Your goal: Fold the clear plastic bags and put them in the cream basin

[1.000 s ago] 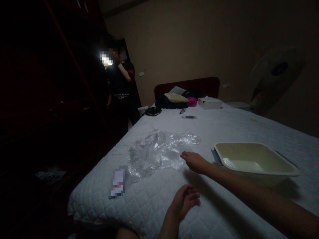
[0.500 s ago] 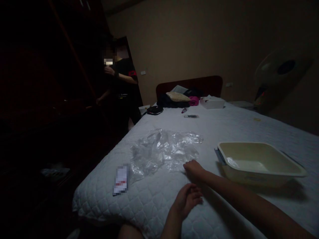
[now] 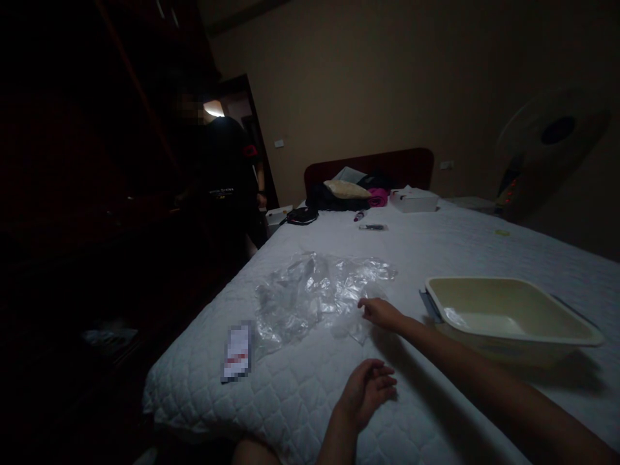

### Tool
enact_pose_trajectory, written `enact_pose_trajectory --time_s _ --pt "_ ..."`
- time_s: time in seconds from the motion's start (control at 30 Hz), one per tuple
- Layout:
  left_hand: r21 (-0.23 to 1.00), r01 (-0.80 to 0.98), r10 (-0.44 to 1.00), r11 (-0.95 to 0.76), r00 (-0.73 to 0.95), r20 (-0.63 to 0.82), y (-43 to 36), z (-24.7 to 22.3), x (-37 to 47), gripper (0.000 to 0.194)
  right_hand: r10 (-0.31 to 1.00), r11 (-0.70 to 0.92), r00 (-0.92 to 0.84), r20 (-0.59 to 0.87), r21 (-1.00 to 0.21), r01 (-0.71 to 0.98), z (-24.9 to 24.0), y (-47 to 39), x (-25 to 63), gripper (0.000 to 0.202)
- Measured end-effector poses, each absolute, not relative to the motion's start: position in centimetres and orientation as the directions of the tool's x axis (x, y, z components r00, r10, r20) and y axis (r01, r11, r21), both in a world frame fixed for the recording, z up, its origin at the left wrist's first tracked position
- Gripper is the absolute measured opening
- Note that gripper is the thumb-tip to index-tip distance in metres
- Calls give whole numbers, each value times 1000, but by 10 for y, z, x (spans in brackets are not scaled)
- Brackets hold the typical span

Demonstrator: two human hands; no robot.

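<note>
On the white quilted bed [image 3: 285,400] lies a crumpled clear plastic bag [image 3: 310,290]. My right hand [image 3: 380,313] is at the near right edge of the bag, its fingers pinched on the plastic. My left hand [image 3: 371,387] rests low over the quilt, nearer to me, fingers loosely curled and apart with nothing in them. To the right stands an open cream plastic container [image 3: 513,307] with grey side clips. A white packet [image 3: 237,352] with a red mark lies left of the bag.
Folded clothes [image 3: 349,187], a white box [image 3: 414,200], a black pouch [image 3: 300,216] and small items are near the headboard [image 3: 407,161]. A fan [image 3: 557,132] stands at the right. A person in dark clothes [image 3: 227,174] stands beyond the bed's left side.
My right hand has risen slightly, lifting the bag's near edge. My left hand has barely moved. The person at the left has turned and lowered an arm.
</note>
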State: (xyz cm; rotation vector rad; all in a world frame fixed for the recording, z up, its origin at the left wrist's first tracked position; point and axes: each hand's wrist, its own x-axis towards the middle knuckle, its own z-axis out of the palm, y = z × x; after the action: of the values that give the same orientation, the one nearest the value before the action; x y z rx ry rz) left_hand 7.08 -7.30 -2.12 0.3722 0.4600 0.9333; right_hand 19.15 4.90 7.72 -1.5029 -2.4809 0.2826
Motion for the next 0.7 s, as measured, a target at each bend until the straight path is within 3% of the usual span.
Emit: enact_pose_trajectory --time_s 0.1,0.3,0.57,0.63,0.7 --pt "497 -679 834 541 508 -214 -73 -21 71 19 901 433 -404 157 -308 847 87 54 187 12" --pt "497 -672 829 548 515 -218 -73 -19 71 21 892 424 -311 327 -372 826 121 60 178 27" --pt "494 -668 824 557 521 -225 -74 -18 71 22 801 505 -193 567 -467 726 165 59 174 30" --pt "490 -670 824 558 518 -229 -73 -19 71 22 788 514 -120 603 -538 668 168 61 174 30" --pt "486 -674 825 556 517 -228 -73 -20 71 22 827 472 -1 562 -692 546 168 65 172 24"
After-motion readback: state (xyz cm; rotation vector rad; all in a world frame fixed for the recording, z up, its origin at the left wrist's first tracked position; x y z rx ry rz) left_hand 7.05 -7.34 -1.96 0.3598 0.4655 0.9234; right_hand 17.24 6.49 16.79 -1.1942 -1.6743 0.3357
